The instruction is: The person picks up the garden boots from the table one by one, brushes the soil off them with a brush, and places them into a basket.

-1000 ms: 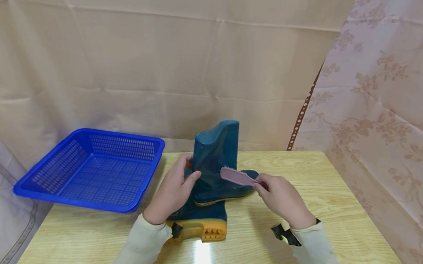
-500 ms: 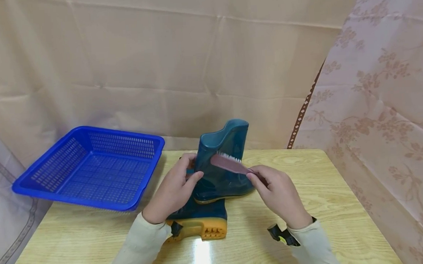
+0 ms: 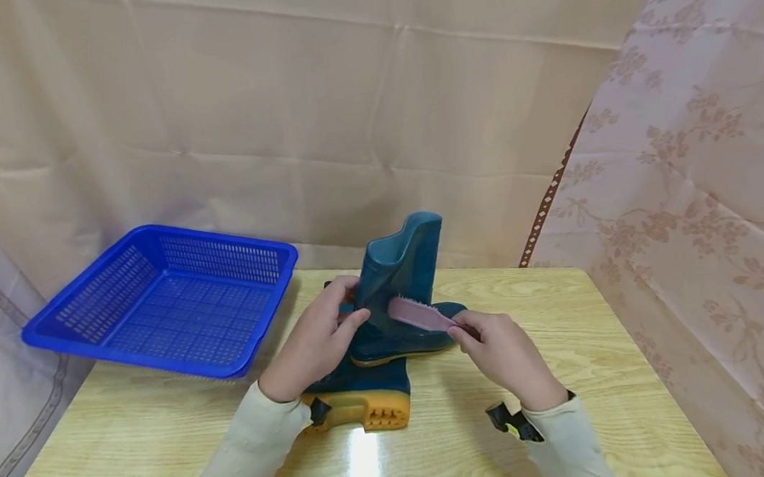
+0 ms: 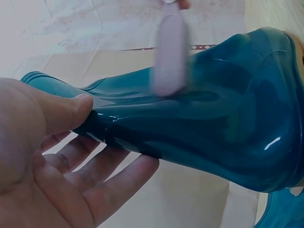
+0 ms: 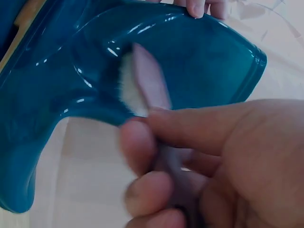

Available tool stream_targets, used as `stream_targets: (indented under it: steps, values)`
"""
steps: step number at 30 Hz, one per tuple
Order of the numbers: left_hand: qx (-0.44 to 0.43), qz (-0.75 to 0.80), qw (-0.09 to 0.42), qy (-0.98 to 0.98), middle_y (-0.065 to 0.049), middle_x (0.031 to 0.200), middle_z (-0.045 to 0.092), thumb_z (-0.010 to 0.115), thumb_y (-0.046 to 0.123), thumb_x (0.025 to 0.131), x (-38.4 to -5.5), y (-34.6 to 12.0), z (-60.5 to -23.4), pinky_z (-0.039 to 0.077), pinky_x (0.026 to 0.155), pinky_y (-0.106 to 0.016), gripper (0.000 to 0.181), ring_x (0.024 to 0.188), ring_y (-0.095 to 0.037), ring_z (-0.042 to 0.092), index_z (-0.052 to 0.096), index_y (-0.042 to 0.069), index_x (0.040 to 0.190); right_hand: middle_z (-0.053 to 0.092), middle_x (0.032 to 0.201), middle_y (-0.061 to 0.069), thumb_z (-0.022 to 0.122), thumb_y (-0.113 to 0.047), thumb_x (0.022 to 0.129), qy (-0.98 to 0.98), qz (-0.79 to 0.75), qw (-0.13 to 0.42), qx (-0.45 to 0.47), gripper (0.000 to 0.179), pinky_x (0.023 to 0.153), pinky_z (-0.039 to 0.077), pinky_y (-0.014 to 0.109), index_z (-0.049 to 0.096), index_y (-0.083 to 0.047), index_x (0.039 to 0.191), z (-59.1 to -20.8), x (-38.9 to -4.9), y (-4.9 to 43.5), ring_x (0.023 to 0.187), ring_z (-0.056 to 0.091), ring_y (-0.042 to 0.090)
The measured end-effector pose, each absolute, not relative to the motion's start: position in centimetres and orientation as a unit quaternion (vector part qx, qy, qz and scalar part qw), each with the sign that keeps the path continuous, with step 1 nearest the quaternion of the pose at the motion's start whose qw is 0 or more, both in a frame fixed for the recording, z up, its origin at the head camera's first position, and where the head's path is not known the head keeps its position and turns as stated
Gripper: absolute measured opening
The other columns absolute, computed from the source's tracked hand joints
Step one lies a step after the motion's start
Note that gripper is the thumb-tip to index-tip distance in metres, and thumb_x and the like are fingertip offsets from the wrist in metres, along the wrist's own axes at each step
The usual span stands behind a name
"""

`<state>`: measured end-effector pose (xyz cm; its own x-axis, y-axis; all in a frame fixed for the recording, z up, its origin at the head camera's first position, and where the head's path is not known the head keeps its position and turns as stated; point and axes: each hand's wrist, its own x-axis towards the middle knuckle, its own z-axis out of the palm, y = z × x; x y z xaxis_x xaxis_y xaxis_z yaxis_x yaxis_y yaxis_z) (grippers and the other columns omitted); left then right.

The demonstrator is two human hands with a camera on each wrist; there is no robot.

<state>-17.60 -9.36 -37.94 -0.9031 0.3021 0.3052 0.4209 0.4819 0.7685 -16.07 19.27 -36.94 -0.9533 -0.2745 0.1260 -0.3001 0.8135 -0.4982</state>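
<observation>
A dark teal rubber boot [image 3: 412, 266] stands with its toe to the right, its heel end over a second boot [image 3: 365, 410] that lies on its side with an orange sole. At the back of the standing boot's shaft, my left hand [image 3: 319, 339] holds it between thumb and fingers, as the left wrist view shows. My right hand [image 3: 501, 347] grips the handle of a pink brush [image 3: 420, 314]. White bristles face the boot's side in the right wrist view; the brush head is blurred there and lies against or very near the shaft.
A blue plastic basket [image 3: 185, 317] with slotted walls stands at the left of the wood-grain table [image 3: 542, 331]. Beige cloth [image 3: 285, 114] hangs behind, and a floral curtain [image 3: 711, 214] hangs along the right side.
The brush went up the boot's shaft and then back down with my right hand. The boot's top leaned right, then came partly back. My left hand kept its hold.
</observation>
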Motion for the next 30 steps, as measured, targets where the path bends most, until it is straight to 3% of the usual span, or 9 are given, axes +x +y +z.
stream_targets:
  steps: [8, 11, 16, 19, 25, 30]
  values:
    - [-0.196, -0.501, 0.055, -0.841, -0.004, 0.128, 0.061, 0.064, 0.017, 0.104, -17.5, -9.5, -38.0, 0.057, 0.096, -0.045, 0.040, 0.117, -0.021, 0.061, 0.048, 0.014, 0.141, 0.053, 0.066, -0.006, 0.068, -0.016, 0.101, -0.949, 0.277, -0.027, 0.150, 0.010, 0.051, 0.035, 0.026, 0.075, -0.016, 0.094, -36.8, -16.0, 20.0, 0.053, 0.043, 0.010]
    - [-0.190, -0.526, 0.041, -0.828, -0.004, 0.129, 0.060, 0.067, 0.018, 0.102, -17.5, -9.6, -38.0, 0.057, 0.098, -0.045, 0.042, 0.119, -0.022, 0.059, 0.048, 0.015, 0.140, 0.053, 0.065, -0.005, 0.067, -0.020, 0.102, -0.930, 0.337, 0.008, 0.149, 0.010, 0.049, 0.035, 0.026, 0.074, -0.017, 0.095, -36.3, -15.7, 20.7, 0.052, 0.042, 0.010]
    - [-0.195, -0.534, 0.025, -0.822, 0.000, 0.133, 0.059, 0.068, 0.018, 0.102, -17.8, -9.8, -38.1, 0.056, 0.099, -0.045, 0.046, 0.122, -0.020, 0.058, 0.050, 0.017, 0.144, 0.049, 0.063, -0.003, 0.071, -0.023, 0.100, -0.896, 0.404, 0.127, 0.136, 0.011, 0.046, 0.034, 0.027, 0.071, -0.015, 0.093, -35.9, -15.2, 21.2, 0.051, 0.040, 0.011]
    - [-0.205, -0.536, 0.018, -0.819, -0.001, 0.137, 0.058, 0.067, 0.015, 0.102, -18.1, -10.0, -38.3, 0.054, 0.101, -0.048, 0.047, 0.125, -0.022, 0.057, 0.051, 0.017, 0.147, 0.049, 0.062, -0.001, 0.072, -0.022, 0.099, -0.882, 0.422, 0.171, 0.124, 0.012, 0.044, 0.034, 0.027, 0.067, -0.014, 0.092, -36.0, -15.2, 20.9, 0.049, 0.041, 0.013]
    - [-0.230, -0.534, -0.011, -0.814, -0.006, 0.145, 0.054, 0.064, 0.013, 0.104, -18.6, -10.2, -38.8, 0.049, 0.107, -0.052, 0.052, 0.135, -0.028, 0.052, 0.043, 0.020, 0.151, 0.049, 0.064, -0.001, 0.070, -0.027, 0.101, -0.892, 0.395, 0.186, 0.111, 0.016, 0.044, 0.035, 0.026, 0.064, -0.014, 0.095, -36.3, -15.3, 20.6, 0.049, 0.042, 0.013]
    - [-0.205, -0.521, -0.034, -0.828, -0.006, 0.144, 0.058, 0.065, 0.017, 0.104, -18.5, -10.1, -39.2, 0.050, 0.106, -0.052, 0.059, 0.131, -0.027, 0.057, 0.034, 0.023, 0.155, 0.049, 0.065, 0.000, 0.071, -0.027, 0.100, -0.901, 0.381, 0.171, 0.116, 0.015, 0.044, 0.034, 0.026, 0.066, -0.013, 0.096, -36.3, -15.3, 20.3, 0.051, 0.043, 0.014]
